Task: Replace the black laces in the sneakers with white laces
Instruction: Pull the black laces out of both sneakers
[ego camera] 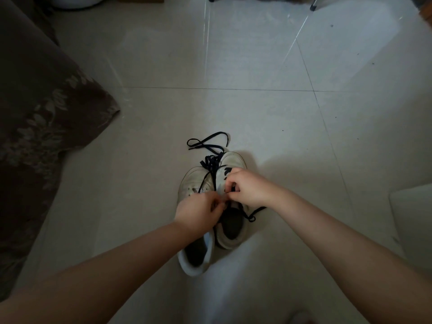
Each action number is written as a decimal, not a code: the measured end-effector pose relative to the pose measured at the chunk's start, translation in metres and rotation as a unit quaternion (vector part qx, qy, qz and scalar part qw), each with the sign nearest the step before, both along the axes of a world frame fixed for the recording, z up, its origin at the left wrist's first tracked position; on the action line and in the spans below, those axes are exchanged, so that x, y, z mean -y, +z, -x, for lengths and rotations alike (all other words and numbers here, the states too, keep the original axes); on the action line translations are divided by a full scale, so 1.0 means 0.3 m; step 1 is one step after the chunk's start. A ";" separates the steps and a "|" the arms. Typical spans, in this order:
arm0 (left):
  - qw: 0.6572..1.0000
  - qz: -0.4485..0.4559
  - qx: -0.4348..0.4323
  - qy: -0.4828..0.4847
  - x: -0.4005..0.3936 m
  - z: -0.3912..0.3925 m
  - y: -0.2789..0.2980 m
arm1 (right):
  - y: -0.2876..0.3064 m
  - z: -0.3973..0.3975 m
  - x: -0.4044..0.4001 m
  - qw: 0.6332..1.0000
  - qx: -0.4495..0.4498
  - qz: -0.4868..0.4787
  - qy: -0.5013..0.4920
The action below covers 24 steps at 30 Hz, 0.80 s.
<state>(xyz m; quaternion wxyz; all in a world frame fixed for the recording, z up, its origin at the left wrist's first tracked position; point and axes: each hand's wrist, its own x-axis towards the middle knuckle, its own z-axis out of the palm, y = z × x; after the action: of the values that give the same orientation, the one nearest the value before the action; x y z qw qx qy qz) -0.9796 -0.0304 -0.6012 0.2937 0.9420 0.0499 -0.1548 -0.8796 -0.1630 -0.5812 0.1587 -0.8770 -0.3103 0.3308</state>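
Observation:
Two white sneakers stand side by side on the tiled floor, toes pointing away from me. The left sneaker (195,181) is partly covered by my left hand (198,212). The right sneaker (233,232) has black marks on its tongue. A black lace (207,142) lies loose over both toes and curls onto the floor beyond them; another black end (253,215) trails to the right. My right hand (247,187) and my left hand pinch together at the right sneaker's eyelets; each seems to grip the lace, though the fingers hide it.
A dark brown sofa cover (44,113) with a pale leaf pattern fills the left side. Metal chair or table legs (313,7) stand at the far top. A pale object's corner (413,206) shows at the right edge. Glossy floor tiles (233,66) stretch ahead.

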 end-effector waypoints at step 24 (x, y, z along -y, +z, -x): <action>0.996 -0.084 0.013 0.018 0.022 -0.051 -0.003 | -0.010 0.016 0.039 0.968 -0.141 -0.137 -0.153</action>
<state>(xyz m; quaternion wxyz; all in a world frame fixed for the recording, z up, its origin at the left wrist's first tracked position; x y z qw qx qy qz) -0.9642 -0.0370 -0.6022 0.2173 0.9641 0.0761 -0.1322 -0.8845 -0.1748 -0.5841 0.3683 -0.8287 -0.1890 0.3767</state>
